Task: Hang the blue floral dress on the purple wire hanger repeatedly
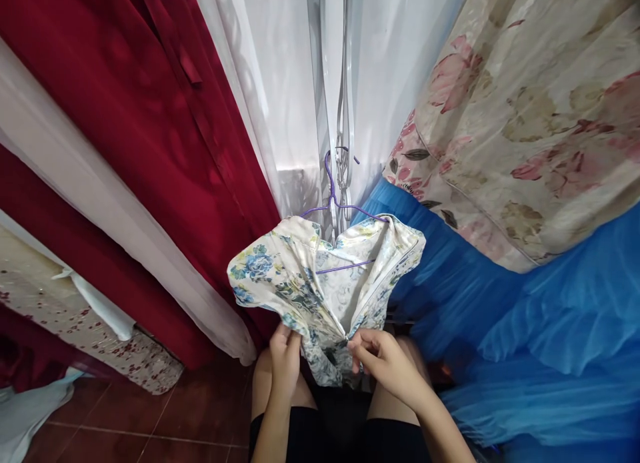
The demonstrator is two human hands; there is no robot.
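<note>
A white garment with a blue and yellow flower print (300,276) hangs on a purple wire hanger (334,203), whose hook catches on a window grille (344,116). My left hand (285,360) is closed on the garment's lower left edge. My right hand (383,360) pinches the cloth at the bottom of the garment's open front. Both hands sit just above my bare knees.
A red curtain (150,136) and white sheer curtains (280,83) hang at the left and middle. Blue netting (500,316) and a rose-print cloth (540,116) fill the right. A spotted cloth (75,323) lies at the lower left above a dark red tiled floor (165,416).
</note>
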